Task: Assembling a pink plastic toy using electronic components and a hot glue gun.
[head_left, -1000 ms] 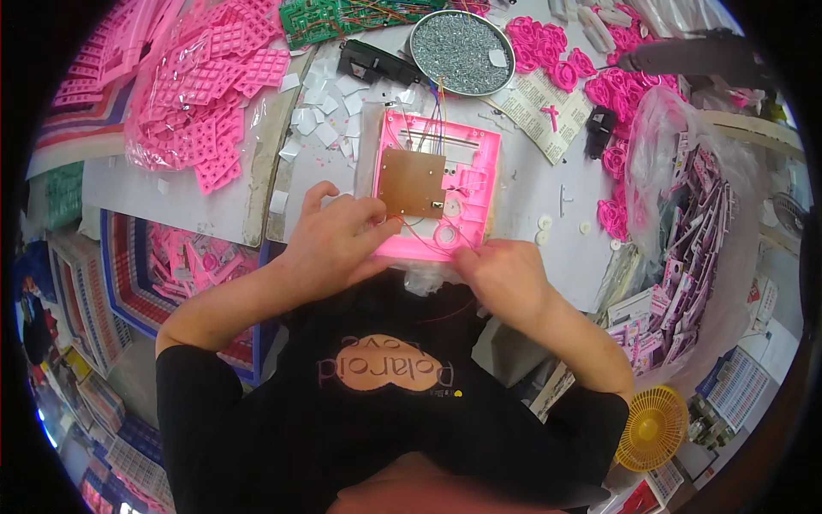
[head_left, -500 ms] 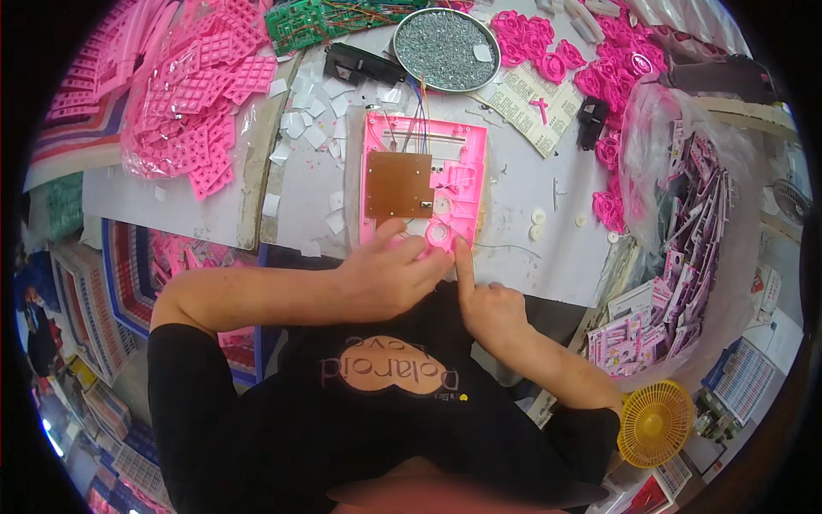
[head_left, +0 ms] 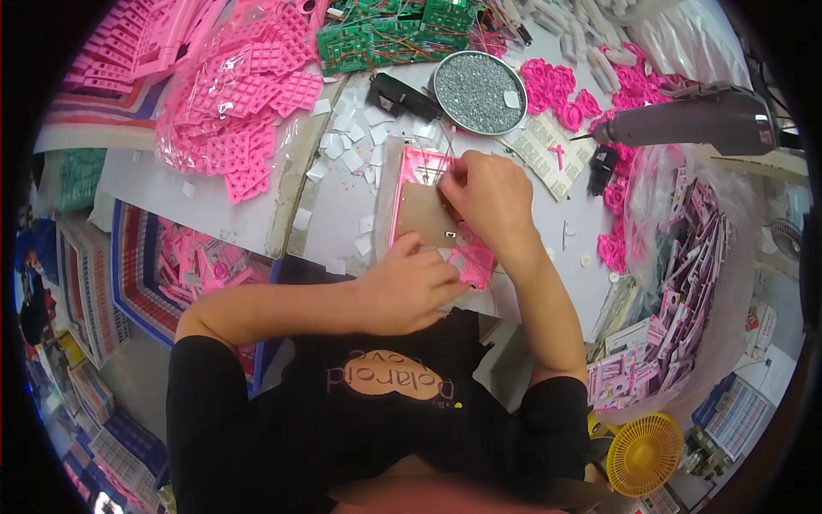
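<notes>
A pink plastic casing (head_left: pixel 473 267) lies in front of me, with a brown circuit board (head_left: pixel 422 214) seated in it. My left hand (head_left: pixel 409 287) curls over the casing's near left part, gripping it there. My right hand (head_left: pixel 495 195) reaches over the board's far right edge. Its thumb and fingers are pinched together where thin wires (head_left: pixel 450 137) run down into the casing; what lies between the fingertips is hidden. Beyond the casing stands a round dish of small metal screws (head_left: pixel 476 90), with a black plastic part (head_left: pixel 402 96) to its left.
An electric screwdriver (head_left: pixel 685 124) is at the right, over pink plastic rings (head_left: pixel 561 94). White square pieces (head_left: pixel 349 141) lie left of the casing. Green circuit boards (head_left: pixel 385 43) and bagged pink keypads (head_left: pixel 248 111) sit farther back. A bag of printed pieces (head_left: pixel 676 308) stands right.
My right hand has moved from the casing's near edge to the board's far right edge. The left hand's fingers have shifted at the near side. The view has shifted, bringing the screwdriver further in.
</notes>
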The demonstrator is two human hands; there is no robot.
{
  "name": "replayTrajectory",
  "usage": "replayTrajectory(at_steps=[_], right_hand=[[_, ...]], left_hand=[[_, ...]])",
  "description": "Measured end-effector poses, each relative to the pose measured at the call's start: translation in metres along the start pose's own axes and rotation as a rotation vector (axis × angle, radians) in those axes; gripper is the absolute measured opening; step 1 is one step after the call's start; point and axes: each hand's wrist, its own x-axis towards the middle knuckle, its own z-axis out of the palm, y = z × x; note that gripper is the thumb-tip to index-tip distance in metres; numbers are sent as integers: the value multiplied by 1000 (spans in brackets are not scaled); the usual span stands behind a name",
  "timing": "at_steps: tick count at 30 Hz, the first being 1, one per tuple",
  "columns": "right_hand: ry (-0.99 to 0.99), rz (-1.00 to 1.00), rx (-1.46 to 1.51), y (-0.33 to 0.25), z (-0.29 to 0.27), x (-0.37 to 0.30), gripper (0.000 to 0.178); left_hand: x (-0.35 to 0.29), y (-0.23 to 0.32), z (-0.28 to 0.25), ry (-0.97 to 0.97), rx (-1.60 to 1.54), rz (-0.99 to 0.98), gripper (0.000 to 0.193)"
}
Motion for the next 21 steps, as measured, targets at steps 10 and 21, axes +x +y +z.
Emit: replayTrajectory(at_steps=[10, 21], right_hand=[[44, 74, 161, 0, 10, -7, 27], [8, -554, 356, 13, -11, -36, 22]], left_hand=[[39, -82, -42, 385, 307, -482, 15], [39, -86, -24, 440, -174, -334, 9]])
